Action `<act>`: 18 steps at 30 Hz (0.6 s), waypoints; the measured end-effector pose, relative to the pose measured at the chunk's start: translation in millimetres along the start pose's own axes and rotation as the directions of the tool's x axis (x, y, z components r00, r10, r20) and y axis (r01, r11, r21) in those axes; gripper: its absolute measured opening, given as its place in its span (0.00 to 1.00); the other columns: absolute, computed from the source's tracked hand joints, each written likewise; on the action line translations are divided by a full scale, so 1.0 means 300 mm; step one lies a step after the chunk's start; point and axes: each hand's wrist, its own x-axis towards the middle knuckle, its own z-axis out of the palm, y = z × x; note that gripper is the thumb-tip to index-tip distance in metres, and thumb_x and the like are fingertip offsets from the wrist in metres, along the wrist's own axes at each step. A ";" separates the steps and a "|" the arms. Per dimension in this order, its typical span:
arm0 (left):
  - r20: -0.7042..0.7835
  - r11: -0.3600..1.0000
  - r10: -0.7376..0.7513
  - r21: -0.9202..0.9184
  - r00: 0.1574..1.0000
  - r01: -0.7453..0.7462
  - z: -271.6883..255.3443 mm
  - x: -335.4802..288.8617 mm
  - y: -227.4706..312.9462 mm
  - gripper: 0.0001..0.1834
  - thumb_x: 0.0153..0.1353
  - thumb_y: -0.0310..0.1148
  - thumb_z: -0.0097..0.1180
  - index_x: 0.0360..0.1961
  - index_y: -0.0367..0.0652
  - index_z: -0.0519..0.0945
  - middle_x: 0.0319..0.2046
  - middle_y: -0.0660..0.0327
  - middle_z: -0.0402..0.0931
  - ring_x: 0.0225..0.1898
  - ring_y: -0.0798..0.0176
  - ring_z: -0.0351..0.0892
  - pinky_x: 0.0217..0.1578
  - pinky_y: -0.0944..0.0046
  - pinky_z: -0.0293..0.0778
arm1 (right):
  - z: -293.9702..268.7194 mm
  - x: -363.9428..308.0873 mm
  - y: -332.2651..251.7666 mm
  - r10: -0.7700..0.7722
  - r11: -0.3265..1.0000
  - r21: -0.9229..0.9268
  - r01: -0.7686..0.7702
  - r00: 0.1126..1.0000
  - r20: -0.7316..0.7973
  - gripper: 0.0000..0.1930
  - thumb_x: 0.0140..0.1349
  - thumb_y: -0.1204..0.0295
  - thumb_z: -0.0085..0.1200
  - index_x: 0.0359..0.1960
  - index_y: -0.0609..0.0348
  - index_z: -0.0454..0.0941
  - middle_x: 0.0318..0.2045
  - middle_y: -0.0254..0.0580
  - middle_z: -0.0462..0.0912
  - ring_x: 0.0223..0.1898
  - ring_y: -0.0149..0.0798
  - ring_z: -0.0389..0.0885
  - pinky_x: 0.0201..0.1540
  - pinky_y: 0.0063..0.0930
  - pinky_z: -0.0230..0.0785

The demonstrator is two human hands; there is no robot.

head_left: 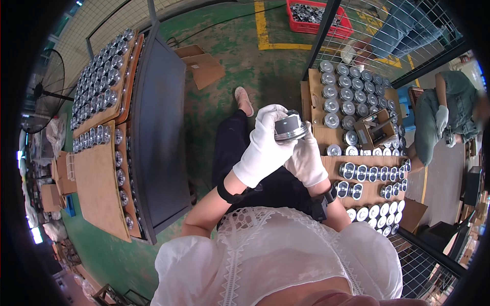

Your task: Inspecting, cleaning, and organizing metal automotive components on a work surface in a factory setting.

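A metal engine piston (289,127) with a dark coated skirt and shiny ring grooves is held up in front of me, tilted. My left hand (266,140), in a white glove, is closed round its left side. My right hand (308,157), also gloved, grips it from the right and below; part of its fingers is hidden behind the piston. On the cardboard-covered surface to my right, rows of pistons (347,95) stand upright, and other pistons (362,172) lie on their sides nearer to me.
An open cardboard box (375,130) sits among the right-hand pistons, beside a wire mesh fence (367,43). At left, a dark metal cabinet (162,122) carries more pistons (102,81). A red crate (319,20) of metal parts lies ahead. A co-worker (444,109) in gloves is at far right.
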 end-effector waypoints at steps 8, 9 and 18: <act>0.020 0.997 0.018 0.081 1.000 -0.020 -0.030 0.010 0.005 0.27 0.48 0.20 0.69 0.49 0.40 0.70 0.56 0.51 0.71 0.50 0.46 0.83 0.46 0.53 0.83 | 0.113 -0.034 0.007 -0.403 0.818 -0.454 0.352 0.915 -0.016 0.29 0.75 0.49 0.49 0.64 0.60 0.68 0.58 0.45 0.79 0.59 0.45 0.78 0.62 0.42 0.72; 0.021 0.995 0.028 0.091 0.999 -0.030 -0.029 0.011 0.004 0.27 0.48 0.20 0.69 0.49 0.40 0.70 0.56 0.51 0.70 0.49 0.46 0.83 0.46 0.53 0.83 | 0.121 -0.037 0.012 -0.484 0.772 -0.500 0.391 0.873 -0.065 0.29 0.75 0.49 0.49 0.65 0.60 0.68 0.58 0.45 0.79 0.58 0.45 0.79 0.62 0.42 0.72; 0.037 0.999 -0.001 0.036 0.999 0.000 -0.007 0.018 0.043 0.27 0.48 0.21 0.69 0.49 0.40 0.71 0.55 0.51 0.72 0.48 0.44 0.83 0.45 0.52 0.83 | 0.102 -0.029 -0.022 -0.076 0.992 -0.107 0.070 0.995 -0.058 0.37 0.73 0.40 0.47 0.68 0.60 0.65 0.62 0.46 0.75 0.60 0.43 0.79 0.62 0.40 0.74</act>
